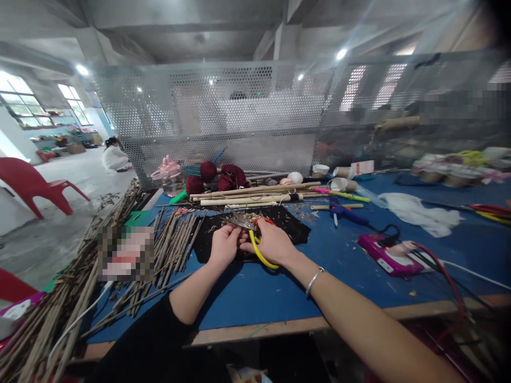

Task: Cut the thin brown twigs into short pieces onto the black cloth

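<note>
My right hand [274,242] is closed on a pair of scissors [263,257] with looped yellow and red handles. Their metal blades point left, over my left hand's fingertips. My left hand [225,243] has its fingers pinched together just under the blades; what they hold is too small to tell. Both hands are above a black cloth [293,226] strewn with dry plant scraps [255,216]. Left of the cloth lies a loose bundle of cut brown sticks [170,242] on the blue tabletop [319,284].
Long dry stalks [59,314] line the table's left side. A blurred-out phone-like slab [126,254] lies on them. A blue glue gun [346,214], purple power strip [393,258] and crumpled white plastic [419,214] sit right. Dark red balls of yarn [208,172] stand behind, before a perforated screen [239,114].
</note>
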`<state>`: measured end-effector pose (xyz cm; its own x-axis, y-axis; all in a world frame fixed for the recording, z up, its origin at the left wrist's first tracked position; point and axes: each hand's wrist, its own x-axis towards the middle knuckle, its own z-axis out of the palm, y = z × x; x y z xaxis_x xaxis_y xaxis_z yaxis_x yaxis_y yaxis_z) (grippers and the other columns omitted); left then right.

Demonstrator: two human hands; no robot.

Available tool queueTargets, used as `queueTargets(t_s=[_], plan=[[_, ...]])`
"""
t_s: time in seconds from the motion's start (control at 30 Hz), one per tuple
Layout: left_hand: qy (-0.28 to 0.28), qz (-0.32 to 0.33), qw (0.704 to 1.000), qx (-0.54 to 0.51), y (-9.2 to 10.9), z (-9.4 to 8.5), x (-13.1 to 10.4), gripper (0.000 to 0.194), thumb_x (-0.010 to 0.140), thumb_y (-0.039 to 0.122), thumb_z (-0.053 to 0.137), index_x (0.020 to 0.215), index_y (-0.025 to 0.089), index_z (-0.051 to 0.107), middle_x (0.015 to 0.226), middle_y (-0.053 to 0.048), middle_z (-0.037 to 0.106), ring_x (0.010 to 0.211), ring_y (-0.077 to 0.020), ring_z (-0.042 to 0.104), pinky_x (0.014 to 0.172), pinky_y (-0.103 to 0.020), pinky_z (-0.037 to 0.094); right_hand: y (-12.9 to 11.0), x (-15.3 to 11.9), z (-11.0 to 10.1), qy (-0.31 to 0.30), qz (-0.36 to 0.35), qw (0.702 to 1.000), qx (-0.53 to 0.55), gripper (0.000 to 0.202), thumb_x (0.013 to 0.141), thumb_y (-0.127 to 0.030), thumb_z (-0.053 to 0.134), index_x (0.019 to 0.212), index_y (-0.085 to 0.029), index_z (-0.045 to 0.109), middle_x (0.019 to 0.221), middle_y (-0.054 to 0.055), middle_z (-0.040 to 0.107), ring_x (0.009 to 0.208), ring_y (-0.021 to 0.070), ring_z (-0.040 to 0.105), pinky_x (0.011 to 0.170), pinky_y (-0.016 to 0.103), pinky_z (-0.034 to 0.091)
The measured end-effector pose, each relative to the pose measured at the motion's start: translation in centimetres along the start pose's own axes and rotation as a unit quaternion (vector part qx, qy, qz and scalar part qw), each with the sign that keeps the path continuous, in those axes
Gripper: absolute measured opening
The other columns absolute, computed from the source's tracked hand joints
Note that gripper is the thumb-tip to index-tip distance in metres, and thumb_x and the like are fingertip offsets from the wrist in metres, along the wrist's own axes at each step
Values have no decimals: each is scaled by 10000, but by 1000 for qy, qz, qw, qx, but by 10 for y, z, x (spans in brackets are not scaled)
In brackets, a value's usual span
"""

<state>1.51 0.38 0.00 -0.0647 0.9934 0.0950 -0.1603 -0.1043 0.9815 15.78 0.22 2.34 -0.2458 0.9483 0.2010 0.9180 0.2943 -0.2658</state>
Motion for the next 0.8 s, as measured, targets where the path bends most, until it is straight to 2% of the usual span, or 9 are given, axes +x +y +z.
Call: queueTargets(t_s=[0.13,0.27,0.4,0.5,0.63,0.8], plan=[[-3,-4,1000,5,4,-1,-1,235,667,357,609,709,128,640,636,-39,654,570,-140,598,553,-245,485,-1,1,-2,-14,14,1000,13,533,647,-601,583,967,-192,464,845,63,623,844,235,598,659,274,367],[-14,7,1000,18,6,-3,-1,229,690,324,597,812,140,659,728,-43,673,677,-152,620,621,-241,485,-2,6,-2,-16,26,999,33,526,643,-589,595,969,-194,477,885,63,625,859,235,593,668,273,366],[9,-22,999,26,10,-3,-1,195,680,305,602,739,130,665,688,-44,671,627,-146,612,575,-228,475,-4,10,0,-28,23,998,55,535,634,-561,621,986,-186,476,898,62,612,864,231,583,674,271,360],[17,-12,999,26,13,-2,-2,187,675,303,604,710,131,670,657,-39,667,598,-142,603,569,-231,471,-4,11,1,-30,3,997,75,523,618,-534,648,955,-173,478,910,67,593,856,215,572,666,259,356],[0,0,1000,25,11,-1,-2,209,688,320,594,728,132,676,684,-45,675,633,-152,610,610,-240,471,-2,9,4,-5,-15,997,80,522,607,-517,662,944,-168,468,906,66,581,850,203,564,672,256,355],[-20,7,998,62,8,-1,-2,233,704,342,578,735,135,680,668,-40,666,618,-147,596,580,-221,455,1,5,6,-25,27,997,66,487,651,-536,618,954,-188,461,856,50,608,792,199,589,624,250,348]])
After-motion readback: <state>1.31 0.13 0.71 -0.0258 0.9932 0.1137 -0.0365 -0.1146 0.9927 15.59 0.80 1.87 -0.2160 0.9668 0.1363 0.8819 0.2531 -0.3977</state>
